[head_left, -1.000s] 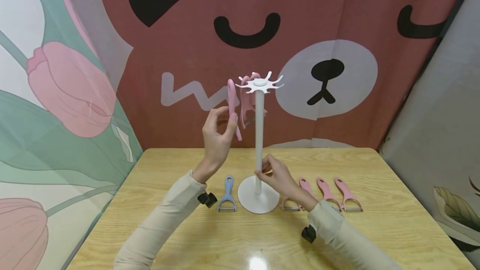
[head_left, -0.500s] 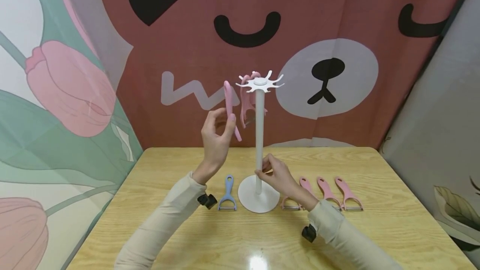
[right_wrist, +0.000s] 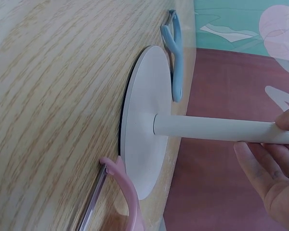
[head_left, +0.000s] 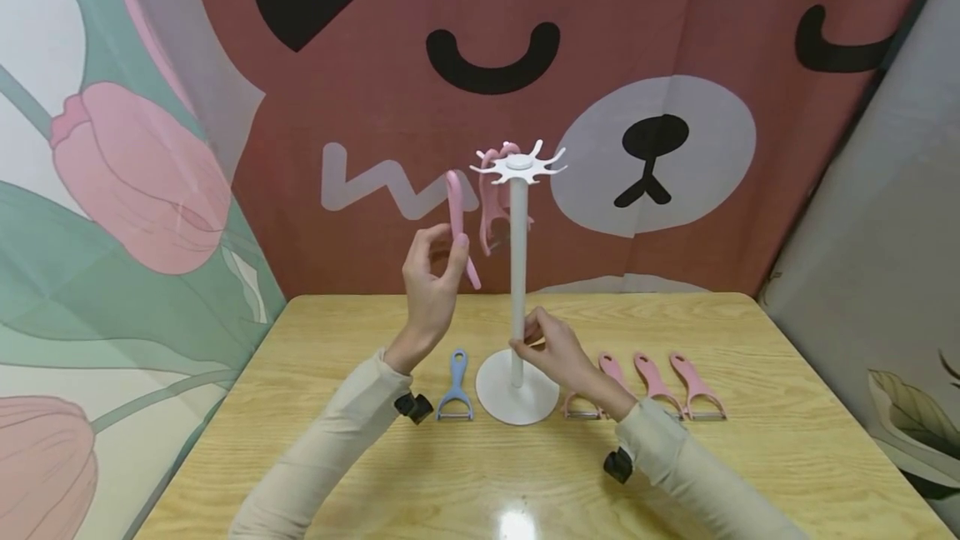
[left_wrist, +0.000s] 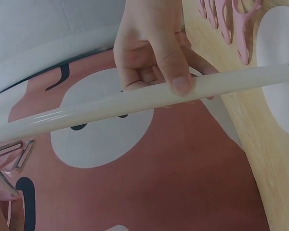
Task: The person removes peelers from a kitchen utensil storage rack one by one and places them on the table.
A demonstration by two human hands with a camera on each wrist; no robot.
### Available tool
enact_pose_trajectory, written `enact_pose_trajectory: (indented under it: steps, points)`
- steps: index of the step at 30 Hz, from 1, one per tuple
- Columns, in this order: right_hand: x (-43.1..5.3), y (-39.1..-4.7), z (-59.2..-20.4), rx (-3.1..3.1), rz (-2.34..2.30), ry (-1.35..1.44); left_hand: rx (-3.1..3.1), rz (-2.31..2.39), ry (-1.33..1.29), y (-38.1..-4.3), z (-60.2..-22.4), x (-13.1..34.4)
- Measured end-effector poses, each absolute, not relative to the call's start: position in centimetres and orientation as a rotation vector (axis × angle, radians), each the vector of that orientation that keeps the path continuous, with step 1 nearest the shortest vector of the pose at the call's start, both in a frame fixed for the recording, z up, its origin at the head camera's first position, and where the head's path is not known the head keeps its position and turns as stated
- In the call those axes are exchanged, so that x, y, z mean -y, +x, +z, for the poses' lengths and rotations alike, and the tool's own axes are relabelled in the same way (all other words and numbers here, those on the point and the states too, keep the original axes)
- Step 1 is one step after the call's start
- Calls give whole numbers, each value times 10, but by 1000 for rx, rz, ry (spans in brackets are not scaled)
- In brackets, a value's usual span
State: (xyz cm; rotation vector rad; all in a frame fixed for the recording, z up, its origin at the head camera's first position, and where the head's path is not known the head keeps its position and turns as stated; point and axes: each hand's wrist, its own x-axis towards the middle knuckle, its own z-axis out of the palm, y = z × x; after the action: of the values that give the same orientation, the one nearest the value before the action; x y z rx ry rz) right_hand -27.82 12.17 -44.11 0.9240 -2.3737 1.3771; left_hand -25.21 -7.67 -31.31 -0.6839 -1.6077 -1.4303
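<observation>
My left hand (head_left: 431, 290) pinches a pink peeler (head_left: 455, 202) upright between thumb and fingers, its holed handle end up. This peeler is apart from the white stand's hook ring (head_left: 519, 163), a little left of and below it. Pink peelers (head_left: 493, 207) hang from hooks at the ring's left and back, partly overlapping. Low on the stand's pole (head_left: 518, 273), my right hand (head_left: 558, 352) grips it with thumb and fingers; the right wrist view shows the fingers around the pole (right_wrist: 216, 128). In the left wrist view the held peeler is mostly cut off at the lower left corner.
A blue peeler (head_left: 456, 387) lies on the wooden table left of the round white base (head_left: 495, 394). Several pink peelers (head_left: 693, 386) lie in a row to its right, partly behind my right forearm. A printed curtain (head_left: 360, 107) hangs behind the table.
My left hand has drawn the pink peeler slightly left and down, away from the hook ring. The right hand stays on the pole.
</observation>
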Motion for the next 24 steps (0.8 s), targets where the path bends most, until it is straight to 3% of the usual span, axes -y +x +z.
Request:
enact_pose_trajectory:
  steps: [13, 24]
  points:
    - [-121, -277, -439, 2385, 1373, 929, 1597, -1408, -686, -270, -337, 90]
    - [-121, -275, -438, 2395, 1368, 935, 1631, -1410, -672, -241, -325, 90]
